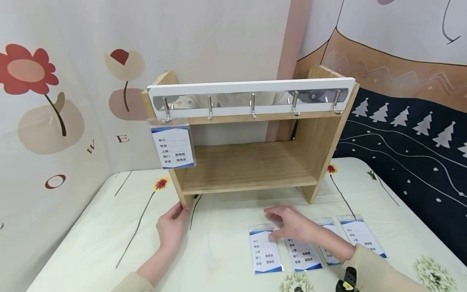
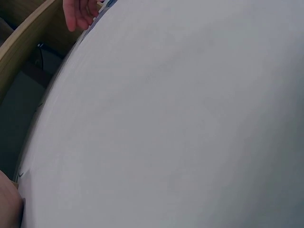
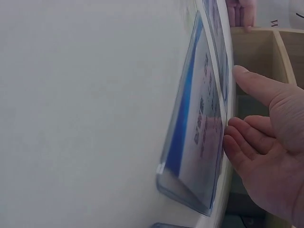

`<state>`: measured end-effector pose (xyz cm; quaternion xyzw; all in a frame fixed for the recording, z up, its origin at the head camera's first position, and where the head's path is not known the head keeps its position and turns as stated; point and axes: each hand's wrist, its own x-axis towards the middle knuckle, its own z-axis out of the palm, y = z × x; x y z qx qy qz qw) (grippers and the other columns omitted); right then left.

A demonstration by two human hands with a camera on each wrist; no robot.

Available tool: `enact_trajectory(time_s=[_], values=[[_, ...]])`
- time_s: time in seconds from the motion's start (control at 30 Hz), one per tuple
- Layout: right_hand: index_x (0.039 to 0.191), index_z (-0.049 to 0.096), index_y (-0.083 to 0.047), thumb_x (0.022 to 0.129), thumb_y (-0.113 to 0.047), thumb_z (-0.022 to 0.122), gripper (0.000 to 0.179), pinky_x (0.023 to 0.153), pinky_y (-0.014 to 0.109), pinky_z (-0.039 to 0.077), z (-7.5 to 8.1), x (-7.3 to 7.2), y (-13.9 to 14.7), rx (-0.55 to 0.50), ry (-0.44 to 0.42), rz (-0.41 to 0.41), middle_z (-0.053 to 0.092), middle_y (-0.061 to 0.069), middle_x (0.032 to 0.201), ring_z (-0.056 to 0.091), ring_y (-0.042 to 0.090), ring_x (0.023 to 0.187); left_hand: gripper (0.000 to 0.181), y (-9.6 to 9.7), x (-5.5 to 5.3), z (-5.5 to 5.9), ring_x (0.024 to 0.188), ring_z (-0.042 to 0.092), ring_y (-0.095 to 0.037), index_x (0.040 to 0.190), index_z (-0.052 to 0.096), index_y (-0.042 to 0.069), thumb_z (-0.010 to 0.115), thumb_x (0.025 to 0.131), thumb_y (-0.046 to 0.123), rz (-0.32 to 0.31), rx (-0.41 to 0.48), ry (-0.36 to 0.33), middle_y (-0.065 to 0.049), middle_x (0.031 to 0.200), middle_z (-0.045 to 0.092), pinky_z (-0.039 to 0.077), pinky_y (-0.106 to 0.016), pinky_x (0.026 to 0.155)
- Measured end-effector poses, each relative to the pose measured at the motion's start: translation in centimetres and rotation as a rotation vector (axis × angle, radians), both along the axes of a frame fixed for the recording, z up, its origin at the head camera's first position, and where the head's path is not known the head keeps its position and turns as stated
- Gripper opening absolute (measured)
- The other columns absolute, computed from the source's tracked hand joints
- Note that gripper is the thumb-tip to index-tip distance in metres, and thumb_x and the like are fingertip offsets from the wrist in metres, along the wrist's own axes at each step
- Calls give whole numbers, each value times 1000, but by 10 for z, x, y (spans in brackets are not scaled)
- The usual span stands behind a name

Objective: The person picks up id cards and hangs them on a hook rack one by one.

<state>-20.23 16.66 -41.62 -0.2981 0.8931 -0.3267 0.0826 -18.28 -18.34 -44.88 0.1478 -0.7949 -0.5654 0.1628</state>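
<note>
A small wooden shelf [image 1: 251, 166] stands on the cloth-covered table, with a white hook rail [image 1: 251, 99] across its top front. From the leftmost hook hangs a badge holder [image 1: 173, 147] with a blue-edged card. My left hand [image 1: 171, 227] grips the foot of the shelf's left side panel between thumb and fingers. Above the flat badge holders my right hand [image 1: 297, 225] hovers, thumb apart from its loosely bent fingers, holding nothing. Nearest it lie a left badge holder [image 1: 265, 253] and a second one [image 1: 303, 255]; in the right wrist view a badge holder [image 3: 199, 128] lies beside the fingers.
Two more badge holders [image 1: 361, 235] lie to the right, one partly under the right forearm. Several metal hooks [image 1: 252, 106] along the rail carry nothing. A patterned curtain [image 1: 226, 36] stands behind the shelf, and a dark printed cloth [image 1: 405, 142] hangs at the right.
</note>
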Motion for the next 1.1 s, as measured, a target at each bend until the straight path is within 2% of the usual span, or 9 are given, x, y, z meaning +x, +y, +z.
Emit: enact_trajectory(time_s=[0.17,0.27,0.53,0.7,0.87,1.1], values=[[130,65,4,74,-24,94,68,90,33,55,-3,0,-1,32,36,14,69,0,111,64,16,101,39,1,0,0,119,65,-34,137,62,-1,64,101,13,8,-2,11,-20,128,66,52,-13,83],[126,68,1,73,-26,95,65,89,34,54,-3,1,-2,67,42,5,67,-4,107,62,15,100,39,1,1,0,119,65,-34,137,62,-1,64,101,13,7,-2,14,-20,128,66,53,-16,85],[118,73,-6,72,-23,95,53,91,39,53,1,3,-6,110,-5,-28,67,-5,108,61,17,102,39,1,0,1,121,65,-32,138,62,0,64,101,14,-1,-4,-1,-19,130,65,54,-22,90],[114,73,-10,74,-23,94,47,91,37,51,0,1,-4,83,-6,6,65,-7,108,58,15,101,39,1,1,2,120,65,-33,137,62,-1,65,101,14,5,-14,8,-20,129,65,55,-28,92],[112,71,-12,74,-22,94,46,91,34,51,-3,-1,-3,42,-25,13,62,-9,105,58,15,101,39,0,0,1,119,65,-33,136,63,-1,64,101,14,10,-17,4,-20,128,66,54,-21,89],[111,68,-11,74,-16,94,45,88,34,50,-4,-1,-4,12,-65,0,62,-8,101,57,16,97,41,1,-1,0,121,64,-32,138,61,-1,64,101,14,2,-5,-8,-20,130,65,53,-20,89]])
